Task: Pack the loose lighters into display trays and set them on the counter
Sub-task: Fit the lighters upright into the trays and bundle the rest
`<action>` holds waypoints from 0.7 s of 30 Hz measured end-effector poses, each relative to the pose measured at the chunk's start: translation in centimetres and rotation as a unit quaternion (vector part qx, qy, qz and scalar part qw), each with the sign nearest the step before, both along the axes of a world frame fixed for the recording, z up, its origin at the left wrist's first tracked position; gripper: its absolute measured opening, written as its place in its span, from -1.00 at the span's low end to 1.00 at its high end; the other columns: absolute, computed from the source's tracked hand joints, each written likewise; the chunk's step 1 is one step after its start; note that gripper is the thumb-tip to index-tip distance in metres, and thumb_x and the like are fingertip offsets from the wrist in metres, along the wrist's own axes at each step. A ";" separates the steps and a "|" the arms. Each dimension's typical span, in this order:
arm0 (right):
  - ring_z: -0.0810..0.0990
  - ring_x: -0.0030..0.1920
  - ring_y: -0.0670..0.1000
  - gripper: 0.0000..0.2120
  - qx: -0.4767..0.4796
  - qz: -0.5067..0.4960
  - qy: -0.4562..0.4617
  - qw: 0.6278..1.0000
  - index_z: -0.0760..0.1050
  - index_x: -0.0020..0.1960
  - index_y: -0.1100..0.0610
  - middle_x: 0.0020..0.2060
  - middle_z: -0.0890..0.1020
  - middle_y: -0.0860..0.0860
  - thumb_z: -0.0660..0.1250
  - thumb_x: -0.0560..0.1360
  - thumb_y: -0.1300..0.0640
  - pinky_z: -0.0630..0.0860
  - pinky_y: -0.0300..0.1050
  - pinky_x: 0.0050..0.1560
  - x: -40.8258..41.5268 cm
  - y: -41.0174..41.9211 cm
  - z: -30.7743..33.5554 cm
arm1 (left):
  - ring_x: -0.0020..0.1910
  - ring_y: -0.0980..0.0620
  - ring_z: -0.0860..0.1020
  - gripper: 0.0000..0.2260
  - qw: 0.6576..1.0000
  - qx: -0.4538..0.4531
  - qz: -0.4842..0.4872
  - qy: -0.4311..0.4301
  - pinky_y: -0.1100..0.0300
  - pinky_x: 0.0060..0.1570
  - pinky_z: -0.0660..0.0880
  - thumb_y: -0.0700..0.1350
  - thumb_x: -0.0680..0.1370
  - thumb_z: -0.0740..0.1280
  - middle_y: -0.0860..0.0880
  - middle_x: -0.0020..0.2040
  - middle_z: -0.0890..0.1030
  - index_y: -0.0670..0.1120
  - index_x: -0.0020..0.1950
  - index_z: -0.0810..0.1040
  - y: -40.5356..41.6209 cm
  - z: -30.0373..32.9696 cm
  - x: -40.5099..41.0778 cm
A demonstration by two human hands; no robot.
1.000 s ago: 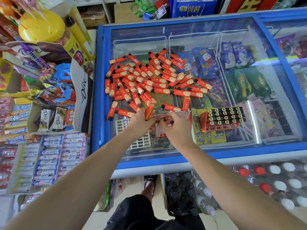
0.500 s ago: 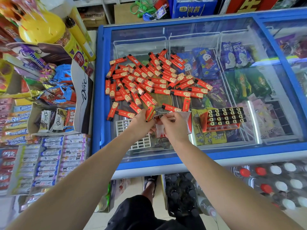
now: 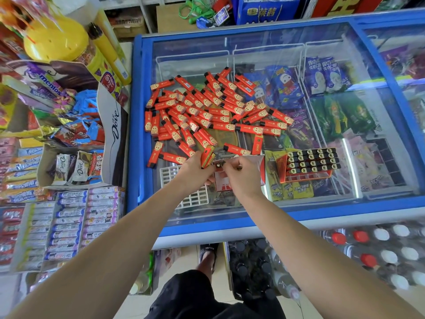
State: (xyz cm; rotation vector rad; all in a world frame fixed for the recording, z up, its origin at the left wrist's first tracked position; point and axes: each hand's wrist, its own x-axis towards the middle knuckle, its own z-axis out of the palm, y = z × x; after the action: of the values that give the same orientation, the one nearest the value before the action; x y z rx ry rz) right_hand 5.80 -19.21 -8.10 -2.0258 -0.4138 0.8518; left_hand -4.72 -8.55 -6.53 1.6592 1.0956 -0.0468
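Observation:
Several loose red lighters point(image 3: 207, 111) lie scattered on the glass lid of a blue freezer point(image 3: 322, 208). My left hand point(image 3: 195, 171) grips a small bunch of red lighters point(image 3: 207, 155), held upright. My right hand point(image 3: 241, 176) pinches one lighter point(image 3: 218, 165) over a red and white display tray point(image 3: 259, 164), which it partly hides. To the right a filled display tray point(image 3: 308, 165) shows rows of black lighter tops. A white plastic grid insert point(image 3: 190, 196) lies under my left wrist.
Ice-cream packets show through the freezer glass. Left of the freezer, shelves point(image 3: 69, 139) hold Dove chocolate, Mentos and gum boxes. Bottled drinks point(image 3: 379, 249) stand on the floor at the lower right. My foot point(image 3: 208, 252) is by the freezer base.
My hands shifted slightly; the right hand has brought a lighter down at the near tray's left end. The left hand still holds its bunch.

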 end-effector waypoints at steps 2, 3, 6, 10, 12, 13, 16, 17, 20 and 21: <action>0.64 -0.23 -0.08 -0.81 -0.028 -0.005 0.031 0.999 0.58 -0.10 0.20 -0.25 0.69 0.02 0.39 0.55 0.07 0.46 -0.18 -0.23 0.2 0.0 -0.1 | -0.24 -0.04 0.69 -0.87 1.000 0.018 -0.011 0.019 0.04 -0.13 0.68 -0.14 0.63 0.32 -0.11 -0.16 0.66 -0.11 0.13 0.42 0.1 0.1 0.1; 0.61 -0.30 -0.09 -0.79 -0.041 -0.007 0.048 0.998 0.55 -0.12 0.20 -0.28 0.68 0.02 0.40 0.53 0.05 0.44 -0.16 -0.26 0.3 0.0 0.0 | -0.27 -0.03 0.65 -0.87 0.999 0.033 -0.017 0.032 0.06 -0.22 0.64 -0.12 0.62 0.32 -0.09 -0.16 0.63 -0.10 0.11 0.42 0.2 0.2 0.1; 0.42 -0.41 0.01 -0.68 -0.051 -0.020 0.111 0.992 0.42 -0.24 0.12 -0.39 0.52 0.04 0.41 0.41 -0.10 0.33 -0.08 -0.30 0.6 0.0 1.1 | -0.31 -0.01 0.50 -0.89 0.998 0.044 -0.009 0.042 0.09 -0.30 0.45 -0.07 0.60 0.33 -0.06 -0.19 0.52 -0.03 -0.01 0.42 0.4 0.4 0.5; 0.38 -0.44 0.01 -0.74 -0.008 -0.023 0.229 0.973 0.42 -0.20 0.19 -0.46 0.47 0.06 0.26 0.56 0.02 0.31 -0.07 -0.34 1.3 -0.6 2.9 | -0.19 0.00 0.51 -0.84 0.997 0.058 -0.029 0.029 0.11 -0.23 0.39 0.02 0.59 0.39 0.00 -0.15 0.53 -0.01 0.02 0.47 0.4 0.6 1.0; 0.42 -0.36 0.02 -0.87 0.037 -0.074 0.331 0.940 0.45 -0.05 0.21 -0.38 0.49 0.09 0.17 0.60 0.19 0.36 -0.05 -0.25 1.9 -1.1 3.6 | -0.19 0.03 0.49 -0.79 0.996 0.071 -0.037 0.036 0.13 -0.27 0.35 0.03 0.59 0.41 0.02 -0.16 0.51 -0.04 0.07 0.47 0.3 0.6 1.2; 0.45 -0.30 0.03 -0.86 0.053 -0.096 0.375 0.921 0.45 0.05 0.23 -0.30 0.50 0.12 0.13 0.59 0.27 0.42 -0.04 -0.18 2.2 -1.4 3.8 | -0.22 0.05 0.46 -0.79 0.996 0.071 -0.033 0.038 0.14 -0.29 0.33 0.03 0.59 0.41 0.02 -0.18 0.49 -0.05 0.06 0.46 0.3 0.6 1.2; 0.55 -0.08 0.11 -0.74 0.060 -0.104 0.421 0.899 0.43 0.18 0.31 -0.08 0.51 0.23 0.07 0.57 0.45 0.59 0.03 0.06 3.0 -2.2 3.6 | -0.25 0.02 0.43 -0.80 0.997 0.062 -0.020 0.038 0.13 -0.33 0.29 0.01 0.59 0.41 0.03 -0.23 0.45 -0.06 0.02 0.44 0.2 0.4 1.4; 0.59 -0.05 0.13 -0.72 0.053 -0.091 0.413 0.905 0.44 0.20 0.31 -0.03 0.53 0.25 0.08 0.58 0.48 0.62 0.05 0.10 3.1 -2.3 3.6 | -0.25 0.02 0.43 -0.80 0.997 0.062 -0.020 0.037 0.13 -0.33 0.29 0.01 0.59 0.41 0.03 -0.23 0.45 -0.06 0.02 0.44 0.2 0.4 1.5; 0.69 -0.05 0.15 -0.68 0.041 -0.089 0.384 0.918 0.44 0.28 0.28 0.07 0.63 0.31 0.18 0.59 0.50 0.68 0.02 0.00 3.3 -2.8 3.3 | -0.28 0.06 0.43 -0.81 0.997 0.056 -0.024 0.037 0.14 -0.33 0.30 0.00 0.59 0.40 0.02 -0.22 0.46 -0.05 0.02 0.44 0.3 0.5 1.5; 0.70 -0.07 0.16 -0.69 0.045 -0.098 0.388 0.915 0.42 0.28 0.26 0.08 0.64 0.34 0.21 0.58 0.49 0.68 0.01 -0.06 3.3 -2.9 3.1 | -0.28 0.05 0.43 -0.82 0.998 0.052 -0.024 0.036 0.14 -0.33 0.30 -0.01 0.59 0.40 0.02 -0.22 0.46 -0.05 0.01 0.44 0.3 0.5 1.5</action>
State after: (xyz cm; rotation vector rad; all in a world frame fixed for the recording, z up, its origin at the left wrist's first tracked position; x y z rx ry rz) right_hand 9.07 -22.12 -4.97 -1.4507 0.1941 1.3798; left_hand -3.25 -8.25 -6.01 1.7893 1.1281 -0.0811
